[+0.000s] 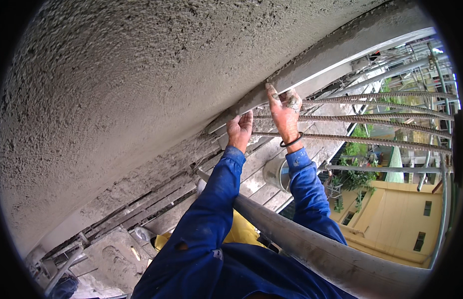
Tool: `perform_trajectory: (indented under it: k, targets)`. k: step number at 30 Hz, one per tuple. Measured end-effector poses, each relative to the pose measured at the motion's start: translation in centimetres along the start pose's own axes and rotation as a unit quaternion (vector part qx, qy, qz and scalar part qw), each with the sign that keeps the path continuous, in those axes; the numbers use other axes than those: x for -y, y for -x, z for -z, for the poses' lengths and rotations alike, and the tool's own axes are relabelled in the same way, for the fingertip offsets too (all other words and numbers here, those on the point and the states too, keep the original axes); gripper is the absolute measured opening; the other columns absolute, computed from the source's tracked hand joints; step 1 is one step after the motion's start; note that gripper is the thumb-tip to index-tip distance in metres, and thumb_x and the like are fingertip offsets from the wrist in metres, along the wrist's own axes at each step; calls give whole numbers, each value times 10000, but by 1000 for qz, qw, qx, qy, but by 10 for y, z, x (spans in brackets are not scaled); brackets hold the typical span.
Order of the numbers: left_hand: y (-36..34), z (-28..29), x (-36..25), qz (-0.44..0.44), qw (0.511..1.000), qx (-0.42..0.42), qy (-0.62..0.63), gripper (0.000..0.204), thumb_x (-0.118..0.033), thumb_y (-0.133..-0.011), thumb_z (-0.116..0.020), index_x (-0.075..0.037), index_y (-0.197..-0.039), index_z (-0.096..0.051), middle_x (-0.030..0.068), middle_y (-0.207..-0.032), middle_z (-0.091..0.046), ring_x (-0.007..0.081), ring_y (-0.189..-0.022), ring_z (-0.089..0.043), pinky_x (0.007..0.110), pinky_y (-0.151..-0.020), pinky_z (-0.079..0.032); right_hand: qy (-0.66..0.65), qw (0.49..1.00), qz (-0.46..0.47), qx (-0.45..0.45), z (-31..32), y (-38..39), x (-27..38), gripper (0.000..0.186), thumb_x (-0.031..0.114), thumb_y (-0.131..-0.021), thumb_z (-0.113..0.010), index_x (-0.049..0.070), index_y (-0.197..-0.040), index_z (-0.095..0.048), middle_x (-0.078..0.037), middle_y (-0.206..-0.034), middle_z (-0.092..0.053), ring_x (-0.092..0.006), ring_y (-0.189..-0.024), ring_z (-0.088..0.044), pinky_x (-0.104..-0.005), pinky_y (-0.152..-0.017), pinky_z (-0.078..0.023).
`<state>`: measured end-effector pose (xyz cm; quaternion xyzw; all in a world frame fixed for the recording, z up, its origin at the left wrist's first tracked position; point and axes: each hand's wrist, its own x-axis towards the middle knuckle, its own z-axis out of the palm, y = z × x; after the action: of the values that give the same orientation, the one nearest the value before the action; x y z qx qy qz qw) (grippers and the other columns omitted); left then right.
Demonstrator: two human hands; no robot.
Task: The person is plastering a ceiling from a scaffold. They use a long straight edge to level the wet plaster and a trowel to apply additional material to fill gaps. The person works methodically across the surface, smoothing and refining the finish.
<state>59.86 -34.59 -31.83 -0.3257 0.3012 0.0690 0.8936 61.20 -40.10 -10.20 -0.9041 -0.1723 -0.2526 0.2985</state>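
Observation:
A long, straight grey bar (343,55), smeared with mortar, lies along the edge of the rough plastered surface (122,79). My left hand (239,129) grips its lower-left stretch, palm showing and fingertips curled onto it. A little higher and to the right, my right hand (284,112), caked with mortar and wearing a dark band at the wrist, holds the same bar with thumb and fingers. The far sides of both grips are partly hidden by the bar.
Several ribbed rebars (371,121) jut out to the right. A thick metal pipe (331,251) crosses below my arms. A bucket (276,174) stands on planks (256,184); a mortar-covered board (107,259) is at lower left. Scaffolding (423,169) and a yellow building (401,219) lie beyond.

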Motion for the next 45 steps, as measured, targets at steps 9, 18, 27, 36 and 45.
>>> perform_trajectory:
  k: [9, 18, 27, 36, 45]
  targets:
    - [33, 16, -17, 62, 992, -110, -30, 510, -326, -1033, -340, 112, -1266, -462, 329, -1261, -549, 454, -1172, -564, 587, -1018, -483, -92, 977, -188, 39, 11, 45, -34, 401, 298, -810, -818, 18, -636, -590, -52, -548, -537, -131, -491, -459, -335, -473, -371]
    - [84, 34, -83, 4, 990, -130, -56, 592, -494, -1022, -433, 83, -1144, -469, 268, -1155, -581, 412, -1159, -569, 580, -1032, -474, -378, 871, -281, 138, 75, 29, 27, 327, 161, -878, -740, -71, -1078, -627, -133, -1008, -658, -208, -897, -668, -343, -744, -613]
    - [138, 84, -216, -162, 977, -16, -141, 561, -498, -968, -544, 50, -1085, -546, 178, -1032, -633, 293, -1004, -620, 484, -962, -516, -494, 762, -386, 162, -22, 86, -3, 336, 163, -892, -728, -50, -1087, -558, -130, -1061, -631, -215, -889, -658, -381, -732, -630]
    - [207, 46, -294, -369, 880, 24, -298, 367, -330, -912, -709, -29, -1088, -595, 86, -1018, -659, 224, -988, -634, 456, -1054, -479, -596, 656, -429, 177, -115, 135, -6, 418, 234, -921, -711, -56, -1164, -533, -116, -1057, -594, -215, -839, -632, -378, -747, -634]
    - [193, 60, -323, -401, 854, -17, -331, 396, -355, -935, -680, -37, -1144, -571, 79, -1064, -630, 205, -964, -606, 396, -976, -497, -551, 685, -437, 191, -149, 155, -10, 501, 265, -909, -722, -120, -1160, -525, -147, -1049, -608, -199, -820, -637, -368, -724, -632]
